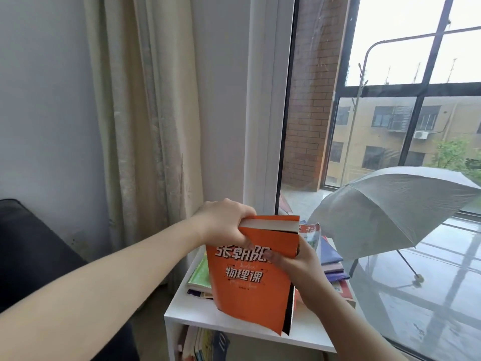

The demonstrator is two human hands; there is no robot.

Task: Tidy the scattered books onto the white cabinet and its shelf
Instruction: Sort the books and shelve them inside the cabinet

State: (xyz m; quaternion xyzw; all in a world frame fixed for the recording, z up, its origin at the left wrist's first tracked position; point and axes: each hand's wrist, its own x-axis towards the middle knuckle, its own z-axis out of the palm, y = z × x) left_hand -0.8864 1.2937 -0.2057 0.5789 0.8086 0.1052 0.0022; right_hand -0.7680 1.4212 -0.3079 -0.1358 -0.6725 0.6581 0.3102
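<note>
Up goes the orange book (250, 280), held upright in the air just above the white cabinet (182, 312), its cover with the big white characters facing the person. The left hand (225, 225) has the top left corner, grip clenched there, thumb down on the cover and fingers curled over the top edge. The right hand (296, 264) comes in from the other side, thumb laid across the cover and fingers tucked behind the right edge, so both grips are grasping this one book. The front cover bows outward at the bottom, and its lower corner hangs over the cabinet's front edge; I cannot tell whether it touches.

Behind it on the cabinet top, a green book (200, 276) lies flat on a small pile at the left. At the right sits a stack of purple and blue books (331, 259), with a red one (343, 287) lower down. On the shelf underneath, more books (205, 345) stand on end.

A cream curtain (145, 126) hangs beside the cabinet, and a dark sofa (26, 256) sits at the far left. Beyond the window (390, 48), a grey umbrella (390, 204) stands open on wet floor.
</note>
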